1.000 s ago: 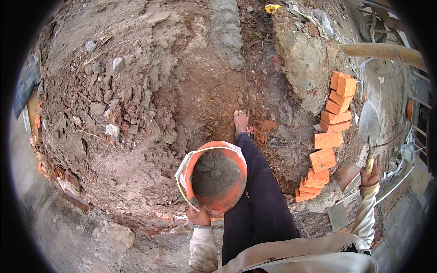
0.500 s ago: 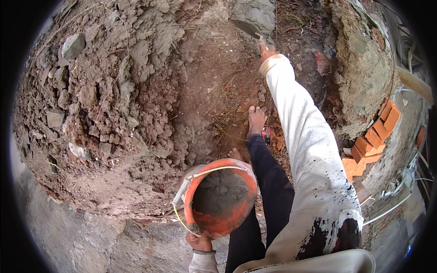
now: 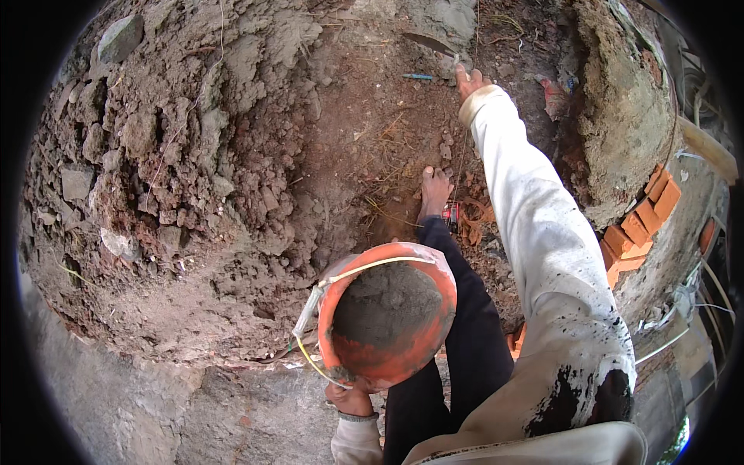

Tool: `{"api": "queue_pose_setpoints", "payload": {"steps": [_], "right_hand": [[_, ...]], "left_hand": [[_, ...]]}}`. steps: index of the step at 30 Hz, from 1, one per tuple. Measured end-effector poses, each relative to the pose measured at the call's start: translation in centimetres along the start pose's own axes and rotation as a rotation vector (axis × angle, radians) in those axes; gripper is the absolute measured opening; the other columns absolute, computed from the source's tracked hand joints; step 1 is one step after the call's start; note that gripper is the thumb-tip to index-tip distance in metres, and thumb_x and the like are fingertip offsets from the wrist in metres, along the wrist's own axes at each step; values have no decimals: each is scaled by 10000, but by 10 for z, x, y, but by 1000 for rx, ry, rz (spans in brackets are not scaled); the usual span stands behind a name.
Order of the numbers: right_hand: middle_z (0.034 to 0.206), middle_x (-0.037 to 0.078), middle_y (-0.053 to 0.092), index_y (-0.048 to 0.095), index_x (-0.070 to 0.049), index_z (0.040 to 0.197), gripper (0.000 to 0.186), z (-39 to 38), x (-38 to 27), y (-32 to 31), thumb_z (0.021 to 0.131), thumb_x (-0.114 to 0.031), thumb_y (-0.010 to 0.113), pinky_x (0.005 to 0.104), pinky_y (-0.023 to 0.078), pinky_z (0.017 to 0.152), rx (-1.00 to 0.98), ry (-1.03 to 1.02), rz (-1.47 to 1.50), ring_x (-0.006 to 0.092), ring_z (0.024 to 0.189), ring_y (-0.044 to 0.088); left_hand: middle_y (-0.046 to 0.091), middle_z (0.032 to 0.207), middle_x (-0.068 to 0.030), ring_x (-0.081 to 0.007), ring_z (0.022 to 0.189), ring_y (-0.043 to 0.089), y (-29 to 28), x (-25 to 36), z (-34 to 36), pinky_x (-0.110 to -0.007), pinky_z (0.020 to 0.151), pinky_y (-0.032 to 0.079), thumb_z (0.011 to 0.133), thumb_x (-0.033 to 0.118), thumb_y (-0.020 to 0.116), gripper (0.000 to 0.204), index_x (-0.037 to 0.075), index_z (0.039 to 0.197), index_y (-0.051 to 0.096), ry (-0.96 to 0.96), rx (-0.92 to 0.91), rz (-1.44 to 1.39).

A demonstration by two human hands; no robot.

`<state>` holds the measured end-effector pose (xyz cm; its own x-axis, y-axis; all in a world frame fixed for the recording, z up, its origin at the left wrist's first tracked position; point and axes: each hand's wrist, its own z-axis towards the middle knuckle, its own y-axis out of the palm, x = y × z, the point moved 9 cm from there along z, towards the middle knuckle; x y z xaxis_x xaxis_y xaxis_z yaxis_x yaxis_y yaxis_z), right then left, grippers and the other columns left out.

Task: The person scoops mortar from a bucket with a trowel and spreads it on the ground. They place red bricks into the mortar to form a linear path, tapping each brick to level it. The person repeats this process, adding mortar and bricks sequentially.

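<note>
My left hand (image 3: 350, 400) grips the near rim of an orange bucket (image 3: 411, 363), which tilts toward me in front of my legs. Grey mortar (image 3: 387, 302) lies inside it, and a pale wire handle (image 3: 372, 264) crosses its far rim. Stretched far ahead, my right hand (image 3: 470, 82) is closed on a trowel, its handle mostly hidden by the fingers. The dark trowel blade (image 3: 428, 43) points left, low over the soil beside a wet grey mortar patch (image 3: 451, 22). Just nearer than the blade lies a thin teal stick (image 3: 417, 76).
A rough bank of soil and stones (image 3: 155, 155) rises at left. Orange bricks (image 3: 639, 225) are stacked at right, below a plastered earth edge (image 3: 620, 116). A taut string (image 3: 478, 27) runs past my right hand. My bare foot (image 3: 435, 191) stands on the soil in the middle.
The bucket and my left hand have shifted slightly right. My right hand has moved a little right with the trowel, whose blade looks flatter. The teal stick now shows on the soil.
</note>
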<state>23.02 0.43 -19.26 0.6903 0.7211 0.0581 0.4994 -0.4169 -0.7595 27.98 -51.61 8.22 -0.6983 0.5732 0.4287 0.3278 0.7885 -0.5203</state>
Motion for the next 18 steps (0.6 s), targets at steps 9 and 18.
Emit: {"api": "queue_pose_setpoints", "payload": {"steps": [9, 18], "right_hand": [[1311, 265, 362, 103, -214, 1442, 908, -85, -2, 96, 722, -85, 642, 473, 436, 927, -332, -193, -40, 460, 1095, 498], [1286, 247, 393, 136, -169, 1439, 738, -117, -20, 147, 809, -163, 520, 483, 410, 936, -332, -156, -64, 453, 1128, 477]], "left_hand": [[567, 605, -17, -99, 551, 537, -26, -17, 3, -253, 495, 434, 625, -74, 533, 97, 20, 649, 530, 46, -38, 28], [550, 582, -20, -97, 540, 529, -28, -13, 10, -256, 490, 433, 637, -76, 516, 103, 27, 633, 514, 166, -38, 86]]}}
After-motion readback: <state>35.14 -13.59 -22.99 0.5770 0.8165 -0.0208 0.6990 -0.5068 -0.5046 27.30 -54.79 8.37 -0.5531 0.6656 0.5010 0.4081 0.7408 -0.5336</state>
